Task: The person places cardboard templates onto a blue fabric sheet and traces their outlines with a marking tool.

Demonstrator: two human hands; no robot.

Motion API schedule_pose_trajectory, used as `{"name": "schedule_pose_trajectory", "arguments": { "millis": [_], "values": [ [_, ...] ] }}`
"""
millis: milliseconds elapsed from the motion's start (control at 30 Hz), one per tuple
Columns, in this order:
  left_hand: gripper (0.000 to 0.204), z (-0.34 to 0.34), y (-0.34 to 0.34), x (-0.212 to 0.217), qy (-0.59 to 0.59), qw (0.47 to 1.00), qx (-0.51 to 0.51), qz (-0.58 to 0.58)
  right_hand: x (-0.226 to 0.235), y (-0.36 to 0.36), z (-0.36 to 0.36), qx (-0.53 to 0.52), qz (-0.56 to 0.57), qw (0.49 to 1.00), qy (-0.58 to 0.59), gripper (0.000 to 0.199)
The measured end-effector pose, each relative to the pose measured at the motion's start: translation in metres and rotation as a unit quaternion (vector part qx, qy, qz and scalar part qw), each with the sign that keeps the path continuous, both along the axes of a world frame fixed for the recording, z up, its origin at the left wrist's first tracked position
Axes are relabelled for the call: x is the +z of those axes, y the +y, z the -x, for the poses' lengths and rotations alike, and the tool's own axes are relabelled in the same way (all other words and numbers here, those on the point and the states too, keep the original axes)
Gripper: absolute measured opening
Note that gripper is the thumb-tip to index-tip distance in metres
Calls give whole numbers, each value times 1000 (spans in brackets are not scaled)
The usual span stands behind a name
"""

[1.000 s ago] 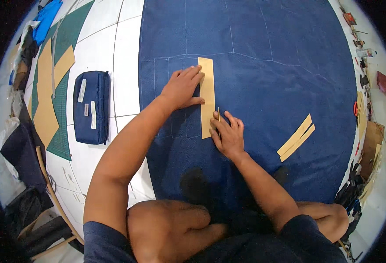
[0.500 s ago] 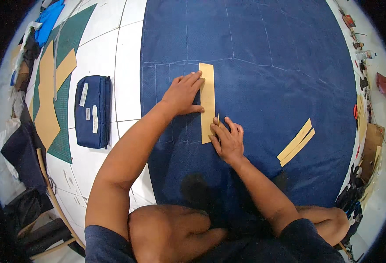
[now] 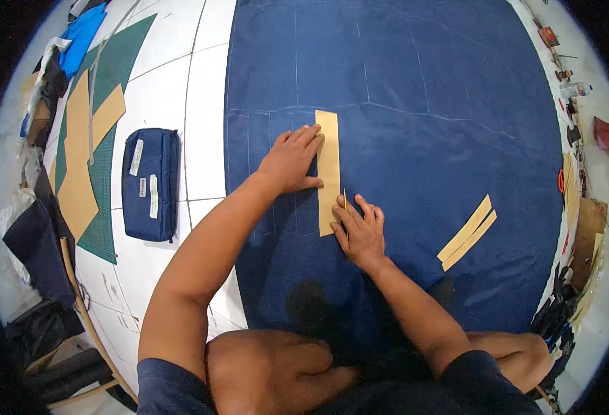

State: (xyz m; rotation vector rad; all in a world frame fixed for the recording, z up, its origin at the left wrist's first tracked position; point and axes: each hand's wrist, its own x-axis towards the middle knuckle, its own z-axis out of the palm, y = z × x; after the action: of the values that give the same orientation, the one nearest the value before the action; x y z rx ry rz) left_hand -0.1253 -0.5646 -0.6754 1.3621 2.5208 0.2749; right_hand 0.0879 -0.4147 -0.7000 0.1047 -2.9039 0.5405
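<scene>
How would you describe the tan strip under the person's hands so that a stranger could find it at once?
Start at the large dark blue cloth spread over the white tiled floor. Near its left side lies an upright tan card strip, pinned by the left hand. Unlike the two slanted tan strips lying untouched, the right hand traces its edge.

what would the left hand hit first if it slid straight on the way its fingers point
The left hand points up and right, fingertips already at the tan strip; beyond that, only bare blue fabric with chalk lines, it seems.
</scene>
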Motion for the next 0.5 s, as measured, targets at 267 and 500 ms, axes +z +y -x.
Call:
{"name": "schedule_pose_trajectory", "arguments": {
  "millis": [267, 500],
  "values": [
    [99, -6, -1, 0, -14, 1000, 8, 3, 0, -2, -3, -5, -17, 999, -28, 36],
    [102, 0, 0, 4, -18, 1000, 22, 8, 6, 0, 2, -6, 3, 1000, -21, 36]
  ]
}}
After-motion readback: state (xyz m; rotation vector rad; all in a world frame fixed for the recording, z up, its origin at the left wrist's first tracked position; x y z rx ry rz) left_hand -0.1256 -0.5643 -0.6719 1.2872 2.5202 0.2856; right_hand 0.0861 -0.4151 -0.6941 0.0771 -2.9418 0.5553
